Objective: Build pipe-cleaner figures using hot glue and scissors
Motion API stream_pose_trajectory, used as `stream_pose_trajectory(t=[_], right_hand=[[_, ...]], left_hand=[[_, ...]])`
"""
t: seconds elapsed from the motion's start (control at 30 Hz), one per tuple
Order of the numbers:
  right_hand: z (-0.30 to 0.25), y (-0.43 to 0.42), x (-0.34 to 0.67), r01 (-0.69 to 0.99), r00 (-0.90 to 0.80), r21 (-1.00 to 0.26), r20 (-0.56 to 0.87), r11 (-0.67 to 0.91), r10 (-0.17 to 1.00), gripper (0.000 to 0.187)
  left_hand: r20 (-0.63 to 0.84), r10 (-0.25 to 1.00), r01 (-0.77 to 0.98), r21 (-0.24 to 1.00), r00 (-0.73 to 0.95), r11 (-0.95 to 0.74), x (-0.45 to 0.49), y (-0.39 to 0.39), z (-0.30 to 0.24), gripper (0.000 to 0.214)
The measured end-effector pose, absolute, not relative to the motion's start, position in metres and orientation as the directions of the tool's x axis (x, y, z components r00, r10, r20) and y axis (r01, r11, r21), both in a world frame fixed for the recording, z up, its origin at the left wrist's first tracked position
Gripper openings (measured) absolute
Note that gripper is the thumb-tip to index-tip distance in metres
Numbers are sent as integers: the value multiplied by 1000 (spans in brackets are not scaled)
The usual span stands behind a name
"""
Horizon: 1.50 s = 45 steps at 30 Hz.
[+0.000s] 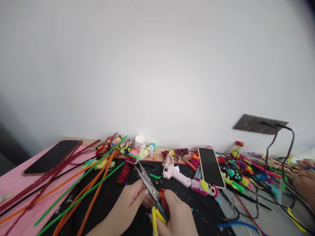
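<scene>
My right hand [178, 211] is closed around the orange-red handle of a pair of scissors [149, 183]. The metal blades point up and left, slightly apart. Close against the blades, my left hand [129, 203] has its thumb and fingers pinched together; what sits between them is hidden. Below the scissors' pivot, a yellow strip [154, 221] hangs beside my right fingers, and I cannot tell which hand holds it. Beyond the blade tips lies a short green pipe cleaner piece [155, 176] on the black mat [105, 203].
A pale glue gun [176, 173] and a phone [211, 167] lie ahead to the right. Long pipe cleaners [91, 196] and another phone [52, 155] are on the left. Black cables [283, 164] run from a wall socket [258, 124]. Another person's hands [305, 178] are far right.
</scene>
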State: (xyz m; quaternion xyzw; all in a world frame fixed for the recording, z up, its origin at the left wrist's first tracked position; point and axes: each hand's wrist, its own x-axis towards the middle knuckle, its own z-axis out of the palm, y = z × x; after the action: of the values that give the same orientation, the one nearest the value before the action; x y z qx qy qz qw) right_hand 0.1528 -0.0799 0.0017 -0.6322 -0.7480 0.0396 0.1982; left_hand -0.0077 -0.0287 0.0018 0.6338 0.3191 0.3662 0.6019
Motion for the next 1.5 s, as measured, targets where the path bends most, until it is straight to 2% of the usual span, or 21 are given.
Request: stream_pose_trajectory(t=[0.33,0.53,0.73,0.87,1.0,1.2,1.3,1.5], right_hand=[[2,-80,152,939,-86,-307,234,157,968,15],[-4,-80,151,926,-74,-341,252,160,965,17],[1,-76,158,903,-25,-400,317,157,948,18],[4,-73,167,866,78,-491,312,91,947,21],[4,-70,176,750,152,-660,230,40,961,23],[-5,-64,176,412,13,-908,84,71,996,25],[-15,-64,173,306,-14,-951,40,43,999,21],[-23,-64,172,325,5,-943,83,77,997,20]], left_hand=[[74,837,-73,997,543,-41,-6,-28,3,22],[87,838,-78,996,539,-53,-6,-27,-1,19],[53,847,-26,999,529,-46,-5,-25,0,26],[12,860,-22,1000,510,-1,-6,-25,-1,28],[-5,894,-99,994,447,55,-8,-22,-6,27],[-25,936,-165,982,352,89,-9,-20,-1,26],[-19,937,-166,983,349,82,-8,-20,2,28],[-3,925,-231,968,381,98,-7,-19,-2,22]])
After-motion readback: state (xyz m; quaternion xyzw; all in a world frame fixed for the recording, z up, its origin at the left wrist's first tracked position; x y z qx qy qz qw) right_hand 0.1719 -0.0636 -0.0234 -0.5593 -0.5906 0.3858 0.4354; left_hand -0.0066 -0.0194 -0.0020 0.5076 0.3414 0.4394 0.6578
